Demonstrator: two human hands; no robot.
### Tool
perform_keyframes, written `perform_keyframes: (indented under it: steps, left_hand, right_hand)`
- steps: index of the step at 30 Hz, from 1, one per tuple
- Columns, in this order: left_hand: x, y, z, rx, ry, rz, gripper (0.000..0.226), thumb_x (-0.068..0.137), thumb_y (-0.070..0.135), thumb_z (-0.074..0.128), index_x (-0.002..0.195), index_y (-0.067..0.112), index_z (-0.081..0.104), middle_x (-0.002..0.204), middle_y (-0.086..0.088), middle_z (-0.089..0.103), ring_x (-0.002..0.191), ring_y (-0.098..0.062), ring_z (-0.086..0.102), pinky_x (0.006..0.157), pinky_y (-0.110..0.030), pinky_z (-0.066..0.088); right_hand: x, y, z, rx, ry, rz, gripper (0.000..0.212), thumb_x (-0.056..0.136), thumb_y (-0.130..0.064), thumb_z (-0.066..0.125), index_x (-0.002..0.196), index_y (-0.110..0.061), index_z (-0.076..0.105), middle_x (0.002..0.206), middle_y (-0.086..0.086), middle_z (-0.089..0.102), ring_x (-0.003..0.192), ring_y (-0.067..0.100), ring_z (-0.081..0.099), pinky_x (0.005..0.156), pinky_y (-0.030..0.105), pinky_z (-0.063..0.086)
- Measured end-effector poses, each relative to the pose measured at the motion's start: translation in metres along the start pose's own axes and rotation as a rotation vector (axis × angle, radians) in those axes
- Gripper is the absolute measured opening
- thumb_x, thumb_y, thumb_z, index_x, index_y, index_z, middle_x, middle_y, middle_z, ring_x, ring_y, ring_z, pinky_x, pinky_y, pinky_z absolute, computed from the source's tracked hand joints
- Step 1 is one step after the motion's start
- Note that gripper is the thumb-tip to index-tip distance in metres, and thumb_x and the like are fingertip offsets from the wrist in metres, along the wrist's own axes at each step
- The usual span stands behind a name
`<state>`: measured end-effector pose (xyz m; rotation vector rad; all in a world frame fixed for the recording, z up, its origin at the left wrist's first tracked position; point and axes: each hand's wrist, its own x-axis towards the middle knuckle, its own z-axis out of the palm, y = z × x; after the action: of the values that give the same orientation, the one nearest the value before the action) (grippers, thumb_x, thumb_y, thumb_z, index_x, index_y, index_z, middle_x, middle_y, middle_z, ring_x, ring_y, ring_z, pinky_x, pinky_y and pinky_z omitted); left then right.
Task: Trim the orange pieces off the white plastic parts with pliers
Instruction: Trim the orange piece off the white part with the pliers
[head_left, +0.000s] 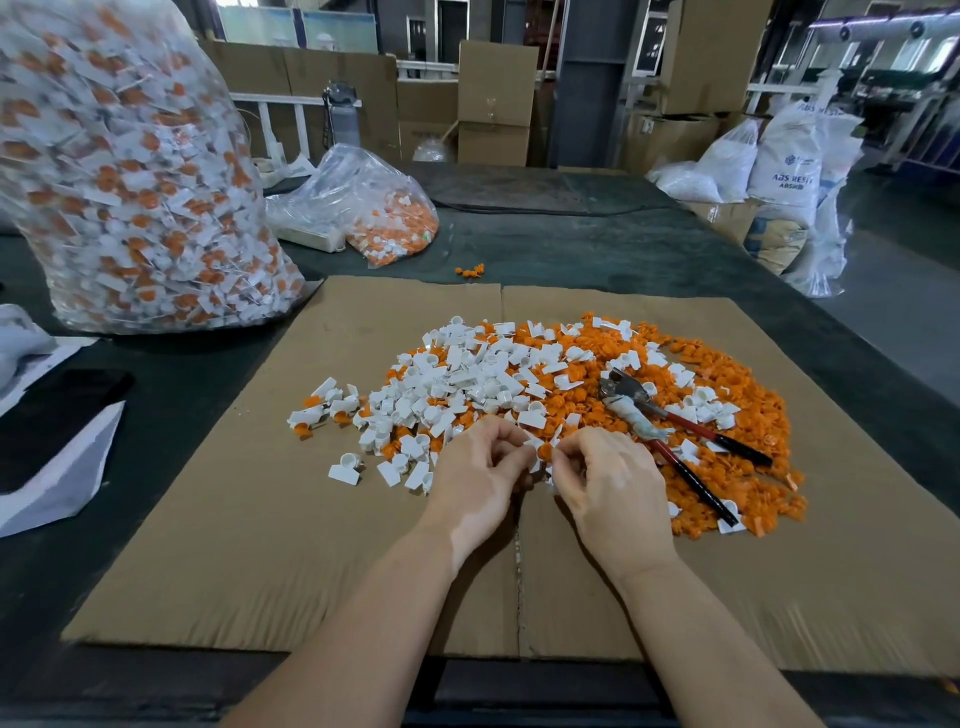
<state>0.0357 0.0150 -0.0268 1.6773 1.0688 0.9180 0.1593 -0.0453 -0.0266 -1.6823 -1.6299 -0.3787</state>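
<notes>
Together left hand and right hand pinch a white part

One view only, worn on the person's head, looking forward and steeply down onto the cardboard sheet on the table. It sits close: both forearms rise from the bottom edge toward the sheet's middle. Wide-angle, so edges bow. Beyond the sheet's far edge the view reaches stacked boxes well back; left of the sheet, a big clear bag crowds the frame.
</notes>
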Motion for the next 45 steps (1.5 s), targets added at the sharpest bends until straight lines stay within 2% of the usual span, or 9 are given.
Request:
perform_keyframes:
  steps: [7,12,17,22,26,30,34,40,45]
  left_hand:
    - [0.0006,-0.0013,0.0009,0.014,0.021,0.000,0.013,0.089,0.017,0.062,0.082,0.027,0.058,0.075,-0.001,0.067,0.071,-0.014,0.065,0.072,-0.032,0.054]
    - [0.0019,-0.0026,0.0014,0.010,0.026,0.001,0.013,0.089,0.017,0.062,0.082,0.027,0.058,0.076,-0.002,0.067,0.074,-0.017,0.065,0.073,-0.034,0.054]
    - [0.0019,-0.0029,0.0016,0.006,0.018,0.009,0.015,0.090,0.016,0.060,0.083,0.028,0.056,0.075,-0.002,0.066,0.071,-0.014,0.065,0.068,-0.027,0.052]
    - [0.0010,-0.0024,0.0012,-0.044,0.007,0.015,0.013,0.091,0.015,0.060,0.084,0.025,0.057,0.072,0.000,0.065,0.062,-0.006,0.062,0.060,-0.017,0.048]
    - [0.0004,-0.0015,0.0008,-0.068,-0.011,0.022,0.013,0.091,0.013,0.059,0.084,0.023,0.058,0.070,-0.003,0.064,0.064,-0.010,0.062,0.067,-0.030,0.053]
    - [-0.0009,-0.0008,0.0003,-0.017,-0.015,0.071,0.010,0.091,0.014,0.060,0.086,0.022,0.059,0.071,0.001,0.066,0.064,-0.005,0.062,0.064,-0.016,0.047]
    - [-0.0021,-0.0003,0.0011,0.077,0.014,0.115,0.012,0.091,0.017,0.059,0.086,0.027,0.057,0.073,0.010,0.064,0.070,-0.002,0.061,0.063,-0.009,0.043]
    - [-0.0025,0.0008,0.0004,0.081,0.034,0.089,0.023,0.091,0.018,0.060,0.079,0.036,0.052,0.071,0.011,0.060,0.066,0.004,0.055,0.059,-0.004,0.039]
    - [-0.0047,0.0031,0.0008,0.124,0.017,0.126,0.024,0.090,0.019,0.061,0.077,0.038,0.052,0.071,0.012,0.060,0.066,0.001,0.056,0.060,-0.005,0.039]
  right_hand:
    - [-0.0017,-0.0021,-0.0003,0.006,-0.026,0.029,0.018,0.076,-0.004,0.073,0.066,-0.006,0.058,0.058,0.003,0.055,0.054,0.020,0.051,0.062,0.039,0.049]
    - [-0.0022,-0.0024,-0.0001,0.001,-0.046,0.014,0.015,0.080,-0.006,0.069,0.069,-0.006,0.059,0.062,0.004,0.057,0.059,0.022,0.053,0.061,0.042,0.049]
    - [-0.0024,-0.0037,-0.0014,-0.042,-0.072,-0.034,0.015,0.084,-0.013,0.065,0.071,-0.008,0.060,0.064,0.003,0.057,0.061,0.021,0.054,0.061,0.040,0.047]
    - [-0.0018,-0.0027,-0.0003,-0.032,-0.056,-0.009,0.016,0.084,-0.009,0.066,0.070,-0.007,0.059,0.064,0.004,0.057,0.061,0.022,0.054,0.063,0.042,0.049]
    - [-0.0011,-0.0032,-0.0005,-0.012,-0.026,-0.051,0.019,0.078,-0.002,0.070,0.067,-0.005,0.055,0.059,0.004,0.053,0.055,0.021,0.050,0.052,0.037,0.046]
    - [-0.0007,-0.0019,0.0001,0.011,-0.030,-0.050,0.022,0.075,0.000,0.072,0.065,-0.006,0.054,0.057,0.003,0.052,0.052,0.019,0.048,0.049,0.033,0.044]
    - [-0.0005,-0.0013,0.0006,0.020,-0.019,-0.049,0.022,0.074,0.001,0.072,0.064,-0.006,0.053,0.057,0.003,0.052,0.053,0.018,0.048,0.049,0.032,0.044]
    - [-0.0007,-0.0008,-0.0001,0.002,-0.005,-0.044,0.022,0.074,-0.001,0.072,0.064,-0.006,0.053,0.056,0.003,0.051,0.052,0.019,0.048,0.049,0.035,0.045]
    - [-0.0017,0.0001,-0.0007,0.007,-0.013,0.005,0.025,0.073,-0.002,0.074,0.061,-0.006,0.052,0.053,0.002,0.049,0.050,0.019,0.046,0.047,0.032,0.043]
